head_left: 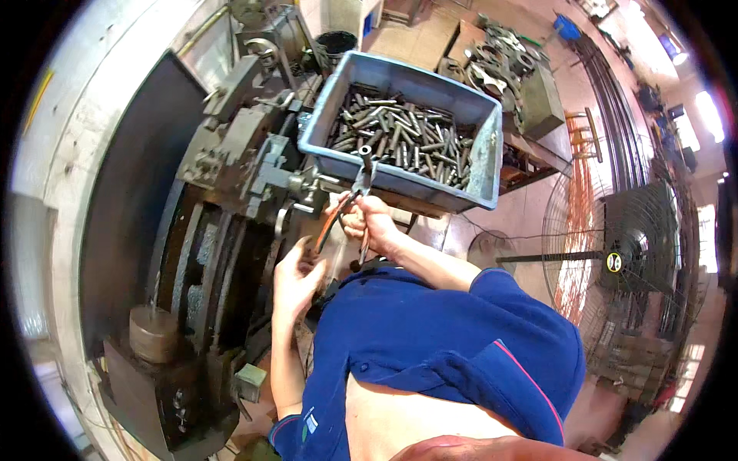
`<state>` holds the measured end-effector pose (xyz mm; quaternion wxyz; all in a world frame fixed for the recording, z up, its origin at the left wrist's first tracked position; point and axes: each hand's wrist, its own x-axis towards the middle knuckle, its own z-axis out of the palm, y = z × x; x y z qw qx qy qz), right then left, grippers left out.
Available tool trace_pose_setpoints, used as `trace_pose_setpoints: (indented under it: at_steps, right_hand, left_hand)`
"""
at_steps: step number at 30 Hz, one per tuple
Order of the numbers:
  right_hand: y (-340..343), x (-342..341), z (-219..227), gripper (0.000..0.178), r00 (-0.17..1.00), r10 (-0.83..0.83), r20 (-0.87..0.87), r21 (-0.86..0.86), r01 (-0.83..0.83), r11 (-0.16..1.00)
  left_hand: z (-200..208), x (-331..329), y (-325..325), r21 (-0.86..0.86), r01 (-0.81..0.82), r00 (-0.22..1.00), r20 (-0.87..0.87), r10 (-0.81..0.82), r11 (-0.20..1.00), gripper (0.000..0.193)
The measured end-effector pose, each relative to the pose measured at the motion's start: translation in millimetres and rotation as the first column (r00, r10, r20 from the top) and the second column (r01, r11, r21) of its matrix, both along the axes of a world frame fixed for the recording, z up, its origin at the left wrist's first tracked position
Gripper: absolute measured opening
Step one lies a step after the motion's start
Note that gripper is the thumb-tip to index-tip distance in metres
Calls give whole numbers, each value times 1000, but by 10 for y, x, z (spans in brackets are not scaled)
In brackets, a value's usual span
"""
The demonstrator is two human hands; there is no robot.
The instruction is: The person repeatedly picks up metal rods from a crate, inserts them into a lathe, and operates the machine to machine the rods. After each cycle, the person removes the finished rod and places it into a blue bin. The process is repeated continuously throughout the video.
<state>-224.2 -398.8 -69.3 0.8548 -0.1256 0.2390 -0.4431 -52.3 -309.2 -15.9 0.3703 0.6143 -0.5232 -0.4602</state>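
In the frame centre, the right hand grasps pliers pinching a metal piece over the grey bin, while the left hand is released beside the machine.

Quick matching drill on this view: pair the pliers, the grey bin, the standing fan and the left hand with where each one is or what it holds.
Things:
1. pliers
2. grey plastic bin
3. standing fan
4. left hand

Descriptions:
A. far right, on the floor
B. full of short metal rods
C. low, beside the machine, open
D. gripped in the right hand, nose raised at the bin's front wall

Pairs: 1-D, 2-B, 3-A, 4-C
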Motion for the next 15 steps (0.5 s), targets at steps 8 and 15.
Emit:
trace_pose_setpoints:
  at_steps: [8, 15]
  right_hand:
    - [-641, -1215, -65, 29, 916, -391, 87, 176, 372, 911]
    - [-231, -680, -67, 43, 973, 141, 184, 147, -169, 975]
  left_hand:
    - [-723, 314, 596, 159, -261, 958, -82, 276, 952, 39]
    - [-574, 129, 871, 173, -290, 885, 422, 195, 941, 56]
